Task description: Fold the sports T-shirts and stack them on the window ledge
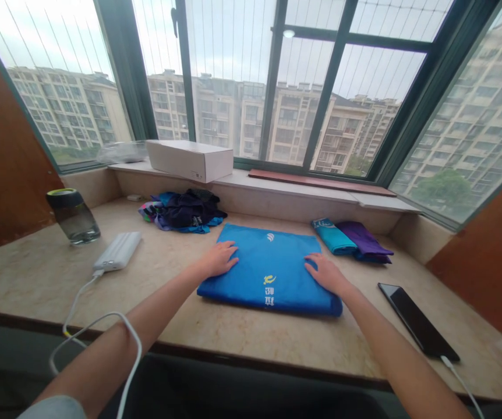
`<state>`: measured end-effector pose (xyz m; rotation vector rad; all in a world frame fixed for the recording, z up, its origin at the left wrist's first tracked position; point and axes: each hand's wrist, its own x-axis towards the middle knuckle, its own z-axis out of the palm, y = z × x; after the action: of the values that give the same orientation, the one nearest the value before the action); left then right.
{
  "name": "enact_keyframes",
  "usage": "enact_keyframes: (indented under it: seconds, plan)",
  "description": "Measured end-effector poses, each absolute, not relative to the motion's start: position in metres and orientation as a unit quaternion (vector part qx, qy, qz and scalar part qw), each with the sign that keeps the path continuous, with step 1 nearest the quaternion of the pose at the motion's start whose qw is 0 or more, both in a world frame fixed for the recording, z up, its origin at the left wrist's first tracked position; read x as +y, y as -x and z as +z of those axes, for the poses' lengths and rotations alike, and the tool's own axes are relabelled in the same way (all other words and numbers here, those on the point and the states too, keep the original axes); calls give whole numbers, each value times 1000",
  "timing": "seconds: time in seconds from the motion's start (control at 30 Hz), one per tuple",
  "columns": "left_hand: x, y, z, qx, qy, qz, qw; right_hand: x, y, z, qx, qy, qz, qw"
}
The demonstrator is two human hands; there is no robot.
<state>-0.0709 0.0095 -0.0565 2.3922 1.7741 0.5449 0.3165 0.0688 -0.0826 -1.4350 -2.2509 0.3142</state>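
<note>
A blue printed cloth, perhaps a bag or garment, lies folded flat on the stone counter, its near edge doubled over into a thick fold. White and yellow markings run down its middle. My left hand rests on its left edge, fingers spread. On the right edge lies my right hand, also with fingers apart. Neither hand grips the cloth. Beyond my right hand are a folded teal cloth and a folded purple cloth. A crumpled heap of dark and blue cloths sits behind my left hand.
On the left stand a water bottle and a white power bank, whose white cable loops over my left forearm. A black phone with a cable lies on the right. A white box stands on the window ledge.
</note>
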Motion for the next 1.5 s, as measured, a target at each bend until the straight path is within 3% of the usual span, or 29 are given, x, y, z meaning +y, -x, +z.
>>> enact_keyframes:
  seconds: [0.1,0.23,0.33,0.7,0.87,1.07,1.17,1.3,1.5]
  plan:
    - [-24,73,-53,546,-823,157,30,40,-332,-77,-862,462,109,175]
    - [-77,96,-41,499,-861,94,30,0,-368,-68,-902,371,203,87]
    - [-98,112,-36,490,-867,61,64,-16,-385,-71,-900,374,211,77]
    - [-78,94,-49,526,-836,155,0,-12,-349,-85,-888,372,39,267]
    - [-96,88,9,551,-755,353,47,-37,-349,-38,-814,410,30,412]
    - [-94,68,82,563,-636,524,53,-39,-337,41,-742,466,73,477]
    - [-67,68,90,570,-619,536,69,-8,-324,63,-746,468,114,460]
    - [-21,83,60,622,-623,473,39,51,-306,62,-782,463,94,407]
    - [-4,97,-22,662,-686,299,30,75,-277,11,-837,511,-34,193]
